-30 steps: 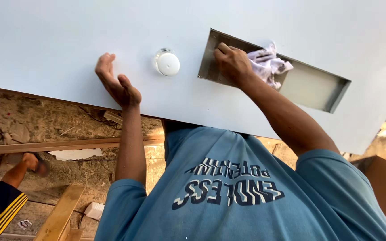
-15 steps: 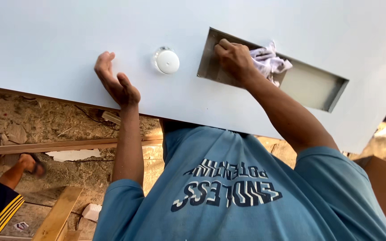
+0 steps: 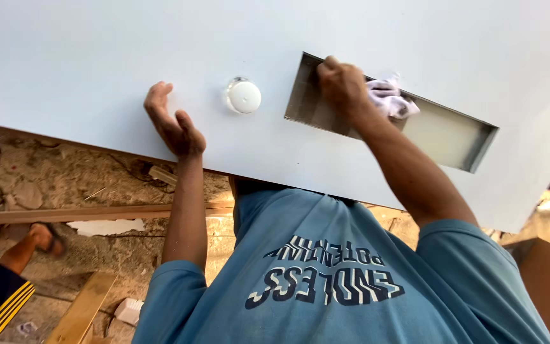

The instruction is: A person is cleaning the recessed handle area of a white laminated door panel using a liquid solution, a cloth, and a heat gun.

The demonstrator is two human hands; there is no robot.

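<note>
Looking maybe halfway: right hand [image 3: 342, 86] clamped on a crumpled white rag [image 3: 391, 97] at one end of the rectangular metal recess [image 3: 447, 135], left hand [image 3: 173, 124] spread open on the flat white panel [image 3: 97, 51].

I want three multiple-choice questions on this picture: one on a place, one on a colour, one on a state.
1. Where is the cloth?
A. on the ground
B. in the rectangular recess of the panel
C. over the round knob

2. What colour is the person's shirt?
A. blue
B. red
C. white

3. How is the left hand?
A. closed around the knob
B. holding a plank
C. open, palm against the panel

Answers:
1 B: the right hand presses the cloth inside the rectangular recess of the white panel.
2 A: the shirt is blue with dark and white lettering.
3 C: the left hand lies with spread fingers on the panel, beside the round knob, not on it.
</note>
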